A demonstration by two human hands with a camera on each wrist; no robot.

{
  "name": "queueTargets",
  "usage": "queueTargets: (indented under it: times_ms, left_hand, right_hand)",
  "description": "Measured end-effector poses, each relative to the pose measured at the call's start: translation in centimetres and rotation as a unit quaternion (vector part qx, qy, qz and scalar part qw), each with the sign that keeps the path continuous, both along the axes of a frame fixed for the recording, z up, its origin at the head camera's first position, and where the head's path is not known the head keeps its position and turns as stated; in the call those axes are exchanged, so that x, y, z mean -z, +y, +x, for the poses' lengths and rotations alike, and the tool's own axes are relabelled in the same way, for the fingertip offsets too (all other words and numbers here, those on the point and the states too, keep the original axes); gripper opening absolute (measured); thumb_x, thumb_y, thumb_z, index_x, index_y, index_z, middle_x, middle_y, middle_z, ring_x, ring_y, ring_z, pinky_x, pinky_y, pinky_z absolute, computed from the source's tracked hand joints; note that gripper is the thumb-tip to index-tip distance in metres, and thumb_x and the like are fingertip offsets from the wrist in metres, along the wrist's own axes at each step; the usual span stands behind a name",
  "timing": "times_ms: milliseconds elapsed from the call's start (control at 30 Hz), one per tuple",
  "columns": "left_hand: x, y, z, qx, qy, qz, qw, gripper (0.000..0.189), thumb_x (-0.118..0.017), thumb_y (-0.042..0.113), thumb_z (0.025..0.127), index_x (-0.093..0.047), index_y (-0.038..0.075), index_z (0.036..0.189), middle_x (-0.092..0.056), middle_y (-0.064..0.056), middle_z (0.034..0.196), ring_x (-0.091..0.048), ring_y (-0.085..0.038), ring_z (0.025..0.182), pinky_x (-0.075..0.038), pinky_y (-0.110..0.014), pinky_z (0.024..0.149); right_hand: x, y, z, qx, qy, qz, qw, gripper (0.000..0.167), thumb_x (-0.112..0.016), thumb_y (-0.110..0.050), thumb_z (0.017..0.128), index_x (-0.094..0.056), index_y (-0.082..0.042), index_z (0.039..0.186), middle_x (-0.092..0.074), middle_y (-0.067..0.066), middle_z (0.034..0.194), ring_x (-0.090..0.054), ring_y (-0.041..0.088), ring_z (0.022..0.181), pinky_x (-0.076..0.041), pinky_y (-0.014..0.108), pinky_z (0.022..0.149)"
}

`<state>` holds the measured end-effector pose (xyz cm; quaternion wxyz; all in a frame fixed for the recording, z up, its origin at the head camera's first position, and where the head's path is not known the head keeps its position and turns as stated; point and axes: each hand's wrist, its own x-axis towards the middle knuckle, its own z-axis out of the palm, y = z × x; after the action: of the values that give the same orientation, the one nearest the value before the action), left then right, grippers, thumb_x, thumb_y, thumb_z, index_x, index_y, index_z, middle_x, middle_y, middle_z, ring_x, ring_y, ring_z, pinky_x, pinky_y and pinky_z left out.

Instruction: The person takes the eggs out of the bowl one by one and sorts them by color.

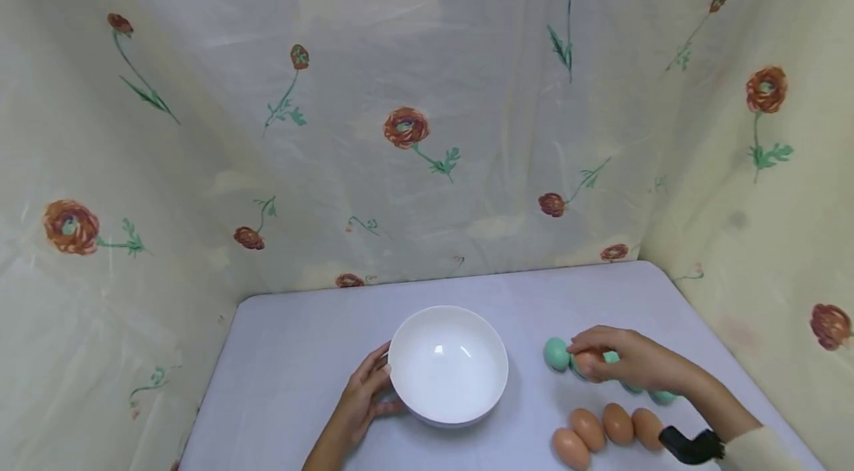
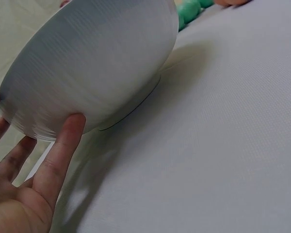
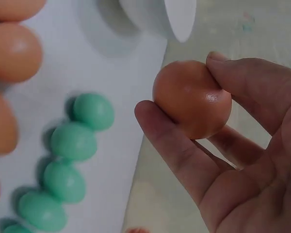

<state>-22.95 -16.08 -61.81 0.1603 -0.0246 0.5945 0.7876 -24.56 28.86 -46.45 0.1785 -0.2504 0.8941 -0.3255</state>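
A glossy white bowl (image 1: 448, 371) stands on the white table; its inside is bare in the head view. My left hand (image 1: 360, 397) holds the bowl's left side, fingers by the rim and thumb lower on the outer wall. In the left wrist view one fingertip (image 2: 73, 124) presses the ribbed outside. Between thumb and fingers, my right hand (image 3: 252, 170) pinches a brown egg (image 3: 191, 99), raised above the table. Below that hand lies a row of green eggs (image 3: 73, 141), partly covered by it in the head view.
Several brown eggs (image 1: 617, 423) lie in a row nearer the front, right of the bowl. Flower-printed cloth (image 1: 467, 85) hangs behind the table (image 1: 300, 352) and along both sides. A black strap (image 1: 692, 447) is at the right wrist.
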Motion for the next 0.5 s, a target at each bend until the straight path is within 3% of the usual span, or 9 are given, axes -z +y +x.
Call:
queueTargets:
  times_ms: [233, 500]
  left_hand:
    - [-0.7, -0.1, 0.0, -0.003, 0.011, -0.001, 0.9999, 0.063, -0.058, 0.033, 0.1, -0.032, 0.019, 0.157, -0.028, -0.017, 0.163, -0.056, -0.024, 0.128, -0.059, -0.054, 0.09]
    - [-0.3, 0.2, 0.3, 0.001, 0.002, 0.007, 1.0, 0.063, -0.057, 0.032, 0.101, -0.031, 0.018, 0.157, -0.027, -0.018, 0.163, -0.056, -0.022, 0.127, -0.058, -0.055, 0.091]
  right_hand:
    - [1.4, 5.9, 3.2, 0.081, -0.034, -0.017, 0.996, 0.04, -0.066, -0.025, 0.096, -0.062, -0.003, 0.13, -0.058, 0.027, 0.134, -0.048, -0.015, 0.101, -0.057, 0.022, 0.075]
    - [4.5, 10.4, 5.5, 0.093, -0.01, 0.036, 0.995, 0.04, -0.067, -0.021, 0.095, -0.063, 0.008, 0.122, -0.064, 0.027, 0.119, -0.049, -0.014, 0.092, -0.055, 0.021, 0.066]
